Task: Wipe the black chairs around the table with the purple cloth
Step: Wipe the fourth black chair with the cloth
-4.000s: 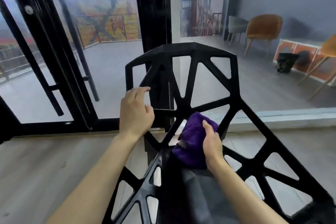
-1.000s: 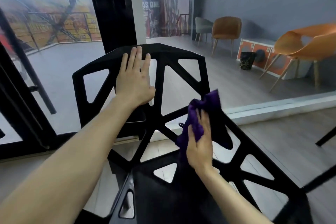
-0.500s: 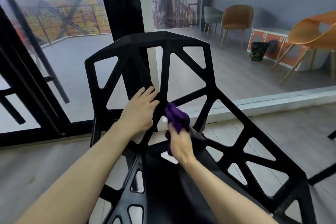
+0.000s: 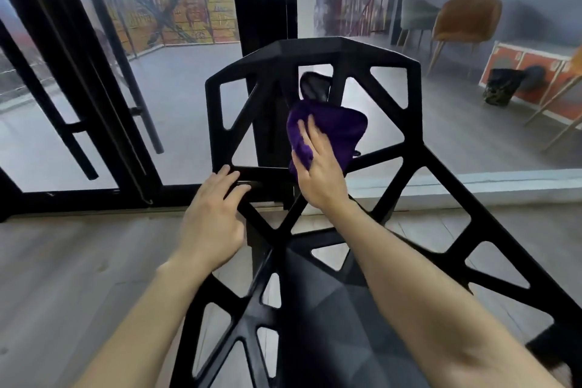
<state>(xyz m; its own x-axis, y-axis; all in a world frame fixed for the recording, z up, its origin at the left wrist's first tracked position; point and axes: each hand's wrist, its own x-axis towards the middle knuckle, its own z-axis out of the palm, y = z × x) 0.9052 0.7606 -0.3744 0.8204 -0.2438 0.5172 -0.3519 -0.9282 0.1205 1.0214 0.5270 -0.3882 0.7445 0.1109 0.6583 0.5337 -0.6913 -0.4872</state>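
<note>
A black chair [image 4: 409, 110] with triangular cut-outs in its back and seat fills the middle of the view, its back facing away from me. My right hand [image 4: 318, 173] presses the purple cloth [image 4: 337, 126] flat against the centre struts of the backrest. My left hand [image 4: 214, 217] rests on the lower left crossbar of the backrest, fingers spread over the bar, holding nothing. The dark seat lies below my forearms.
A black-framed glass door [image 4: 104, 123] and a black pillar [image 4: 261, 3] stand just behind the chair. Behind the glass at the right are a brown chair [image 4: 466, 19], a green chair [image 4: 415, 16], a black bin [image 4: 504, 85] and orange chair legs [image 4: 560, 110]. Grey wood floor [image 4: 63, 261] lies to the left.
My right hand has moved the cloth up from the seat-back joint to the middle of the backrest, and the cloth is spread wider. My left hand has slid left and down onto the crossbar.
</note>
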